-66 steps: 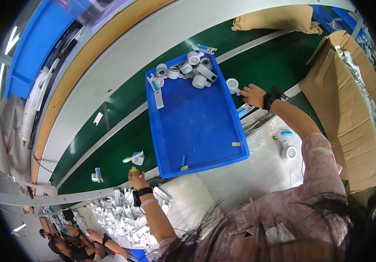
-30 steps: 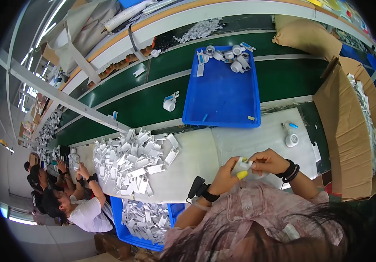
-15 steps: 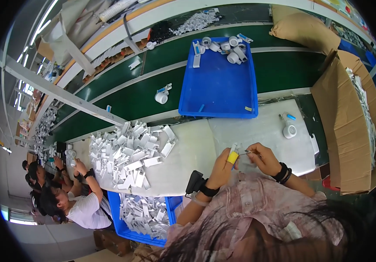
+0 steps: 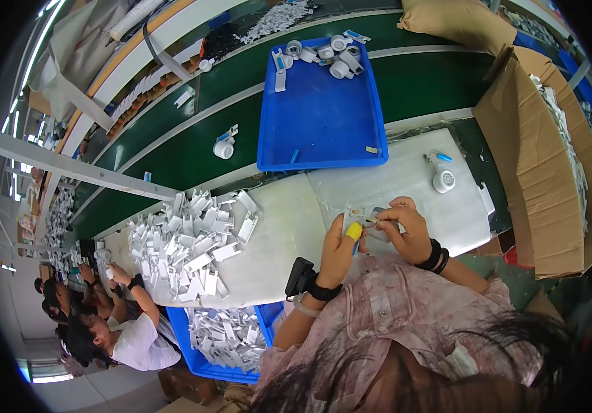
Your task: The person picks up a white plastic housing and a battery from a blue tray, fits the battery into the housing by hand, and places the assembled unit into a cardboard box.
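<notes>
Above the table's near edge, my left hand [image 4: 336,256] is closed on a small white plastic part [image 4: 355,212], with a yellow cover [image 4: 354,230] at its thumb tip. A bit of blue shows below that thumb. My right hand [image 4: 409,233] meets it from the right, its thumb and forefinger pinched at the part; what they grip is too small to make out. Beyond the right hand, a white round-headed unit [image 4: 443,181] with a perforated face and a blue strip lies on the table.
A heap of white plastic housings [image 4: 189,241] covers the table's left, above a blue bin [image 4: 182,344] of similar pieces. Ahead stands a blue tray [image 4: 323,127] with several white units. A cardboard box [image 4: 537,165] rises at right. Co-workers [image 4: 134,341] sit at left.
The whole view has shifted, so the table and tray sit further left and higher. Both hands stay together at the white part, the left thumb now turned with its yellow cover upward.
</notes>
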`<state>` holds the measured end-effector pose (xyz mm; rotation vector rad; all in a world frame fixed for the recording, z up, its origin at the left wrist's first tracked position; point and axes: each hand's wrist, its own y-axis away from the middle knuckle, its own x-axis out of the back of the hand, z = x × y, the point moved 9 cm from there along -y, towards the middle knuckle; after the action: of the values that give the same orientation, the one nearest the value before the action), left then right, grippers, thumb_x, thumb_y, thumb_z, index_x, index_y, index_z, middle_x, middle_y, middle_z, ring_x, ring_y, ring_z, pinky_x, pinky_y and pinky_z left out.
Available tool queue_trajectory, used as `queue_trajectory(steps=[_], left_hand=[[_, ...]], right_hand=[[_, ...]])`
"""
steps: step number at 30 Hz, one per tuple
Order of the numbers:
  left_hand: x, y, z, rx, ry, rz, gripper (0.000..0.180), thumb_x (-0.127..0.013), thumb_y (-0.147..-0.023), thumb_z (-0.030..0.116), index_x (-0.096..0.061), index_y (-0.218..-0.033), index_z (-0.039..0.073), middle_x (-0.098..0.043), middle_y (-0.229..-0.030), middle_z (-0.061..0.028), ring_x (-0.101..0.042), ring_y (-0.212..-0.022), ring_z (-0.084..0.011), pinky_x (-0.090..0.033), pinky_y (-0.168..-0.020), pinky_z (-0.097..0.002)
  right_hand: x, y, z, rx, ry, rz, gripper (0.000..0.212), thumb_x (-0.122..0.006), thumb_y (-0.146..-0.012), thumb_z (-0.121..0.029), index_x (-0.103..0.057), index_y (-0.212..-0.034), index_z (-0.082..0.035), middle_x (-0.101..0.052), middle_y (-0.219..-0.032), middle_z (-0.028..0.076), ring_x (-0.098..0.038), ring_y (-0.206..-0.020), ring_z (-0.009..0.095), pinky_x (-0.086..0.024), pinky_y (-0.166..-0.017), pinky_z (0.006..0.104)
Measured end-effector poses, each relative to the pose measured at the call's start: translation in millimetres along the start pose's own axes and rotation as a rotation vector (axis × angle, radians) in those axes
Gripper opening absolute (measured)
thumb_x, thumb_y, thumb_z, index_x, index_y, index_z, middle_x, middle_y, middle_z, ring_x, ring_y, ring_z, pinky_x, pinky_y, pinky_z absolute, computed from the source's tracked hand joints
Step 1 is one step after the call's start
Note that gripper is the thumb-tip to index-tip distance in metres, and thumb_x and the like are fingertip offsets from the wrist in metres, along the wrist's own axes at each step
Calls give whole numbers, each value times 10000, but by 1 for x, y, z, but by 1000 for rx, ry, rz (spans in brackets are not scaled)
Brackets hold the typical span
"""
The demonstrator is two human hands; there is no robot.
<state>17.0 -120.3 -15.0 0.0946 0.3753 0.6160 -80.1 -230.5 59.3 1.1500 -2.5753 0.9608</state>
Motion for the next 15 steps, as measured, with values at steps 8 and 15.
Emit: queue_trajectory(steps=[8,15], left_hand=[[-4,3,1,15,88,-35,300,-360,-959,65,-453,-1239,13,-579,-920,-77,-550,-639,-115,-480,-532,-243],[-9,9,5,-9,41,-82,410,-402,-894,24,-409,-1302,-12,-578,-978,-82,-561,-793,-128,-475,-703,-258]], right_hand=[[-9,4,-15,172,15,-78,144,-691,-784,-2,-639,-896,-76,-664,-870,43,-603,-774,188,-398,-872,378],[-11,6,-12,145,10,-69,148,-692,-771,9,-637,-880,-74,-664,-866,41,-600,-799,187,-398,-861,368]])
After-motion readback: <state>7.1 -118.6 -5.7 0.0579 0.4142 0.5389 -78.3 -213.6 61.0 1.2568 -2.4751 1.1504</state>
